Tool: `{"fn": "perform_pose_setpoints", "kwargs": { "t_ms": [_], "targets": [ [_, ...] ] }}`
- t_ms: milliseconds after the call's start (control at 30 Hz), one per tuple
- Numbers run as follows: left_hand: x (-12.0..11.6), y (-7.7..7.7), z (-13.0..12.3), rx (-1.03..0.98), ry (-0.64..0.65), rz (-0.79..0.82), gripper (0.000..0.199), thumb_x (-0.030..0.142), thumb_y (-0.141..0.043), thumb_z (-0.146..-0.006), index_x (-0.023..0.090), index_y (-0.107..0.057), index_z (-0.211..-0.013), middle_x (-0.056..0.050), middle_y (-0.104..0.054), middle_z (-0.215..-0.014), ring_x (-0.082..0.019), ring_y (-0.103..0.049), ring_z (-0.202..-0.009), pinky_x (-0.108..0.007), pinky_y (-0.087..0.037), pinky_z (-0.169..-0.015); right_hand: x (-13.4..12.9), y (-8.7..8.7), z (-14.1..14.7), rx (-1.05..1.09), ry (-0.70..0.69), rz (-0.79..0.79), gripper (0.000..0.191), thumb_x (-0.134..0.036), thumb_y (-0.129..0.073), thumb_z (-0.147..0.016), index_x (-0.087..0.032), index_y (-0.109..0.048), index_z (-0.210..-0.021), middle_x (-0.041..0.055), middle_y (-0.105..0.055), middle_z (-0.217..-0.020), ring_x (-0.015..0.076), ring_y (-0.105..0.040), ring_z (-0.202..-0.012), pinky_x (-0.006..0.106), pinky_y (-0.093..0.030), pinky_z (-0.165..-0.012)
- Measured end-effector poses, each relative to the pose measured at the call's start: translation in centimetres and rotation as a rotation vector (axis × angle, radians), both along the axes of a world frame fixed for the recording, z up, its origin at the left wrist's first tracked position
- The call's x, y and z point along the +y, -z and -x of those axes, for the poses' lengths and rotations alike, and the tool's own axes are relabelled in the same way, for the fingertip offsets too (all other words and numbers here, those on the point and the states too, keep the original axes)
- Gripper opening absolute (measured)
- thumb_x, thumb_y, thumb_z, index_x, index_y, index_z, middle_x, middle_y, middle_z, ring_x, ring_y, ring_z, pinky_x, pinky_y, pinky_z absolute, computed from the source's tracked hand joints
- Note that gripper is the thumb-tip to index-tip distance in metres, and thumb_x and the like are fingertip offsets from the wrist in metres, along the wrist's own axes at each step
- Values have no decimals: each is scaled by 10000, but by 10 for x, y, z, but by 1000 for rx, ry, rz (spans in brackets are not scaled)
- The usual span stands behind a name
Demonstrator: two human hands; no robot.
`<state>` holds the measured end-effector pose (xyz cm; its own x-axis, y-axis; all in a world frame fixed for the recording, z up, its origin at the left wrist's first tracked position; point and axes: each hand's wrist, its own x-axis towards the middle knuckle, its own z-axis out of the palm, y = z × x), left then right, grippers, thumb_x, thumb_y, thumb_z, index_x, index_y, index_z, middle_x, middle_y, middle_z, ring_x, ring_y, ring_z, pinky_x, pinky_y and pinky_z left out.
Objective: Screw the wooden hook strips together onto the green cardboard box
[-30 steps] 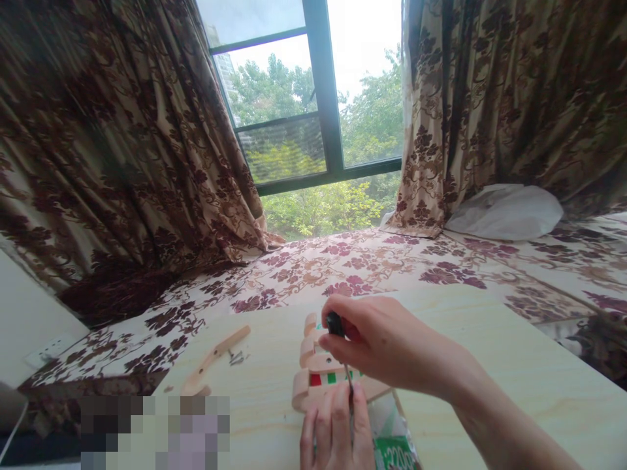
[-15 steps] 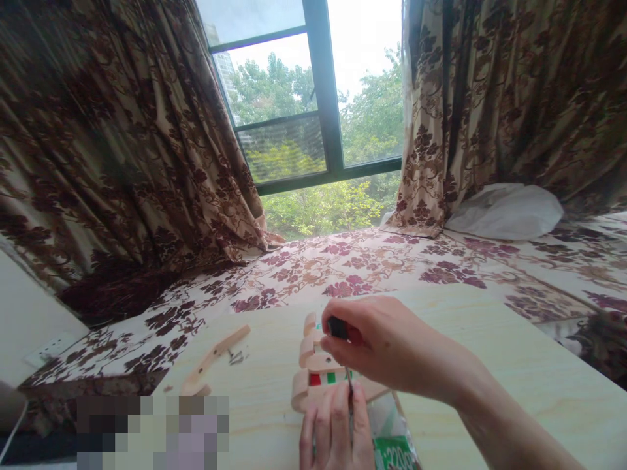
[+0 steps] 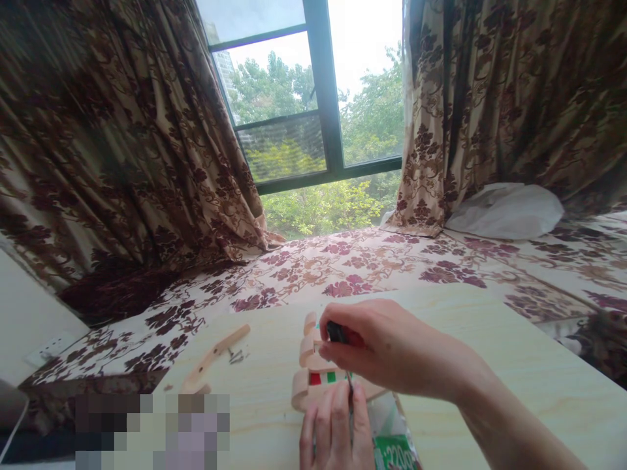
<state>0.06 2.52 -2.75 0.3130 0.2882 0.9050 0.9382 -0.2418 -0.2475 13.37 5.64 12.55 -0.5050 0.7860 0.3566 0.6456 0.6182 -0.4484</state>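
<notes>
Over the slatted wooden assembly (image 3: 311, 391), the right hand (image 3: 373, 331) grips a screwdriver (image 3: 336, 332) slanting down between parted fingers of the left hand (image 3: 337, 427).

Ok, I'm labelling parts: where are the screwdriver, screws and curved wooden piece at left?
Screwdriver (image 3: 337, 331), head view: black handle.
Screws (image 3: 237, 358), head view: middle of the cluster.
Curved wooden piece (image 3: 209, 360), head view: upper face, near mid-length.

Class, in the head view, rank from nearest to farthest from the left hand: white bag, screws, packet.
1. Packet: just right of the left hand.
2. Screws: on the table, leftward.
3. White bag: far back right, beside the curtain.
</notes>
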Motion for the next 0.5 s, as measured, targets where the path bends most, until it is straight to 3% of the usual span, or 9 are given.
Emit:
{"fn": "perform_pose_setpoints", "kwargs": {
  "t_ms": [233, 500],
  "targets": [
    [-2, -1, 3, 37, -13, 32, 404, -12, -545, -676, 231, -627, -989, 5, -690, -919, -164, -616, -848, -320, -427, -785, 5, 2, 2, -13, 120, -39, 201, -317, -508, -846, -188, -456, -700, -34, -481, -587, 87, -347, -530, 240, -213, -508],
    [-5, -4, 4, 75, -22, 71, 404, -6, -546, -688, 218, -618, -1016, -7, -686, -949, -171, -610, -883, -329, -422, -797, 2, 1, -1, 24, 27, -24, 168, -305, -511, -854, -197, -488, -728, -43, -495, -603, 81, -365, -550, 228, -230, -528]
  ]
}}
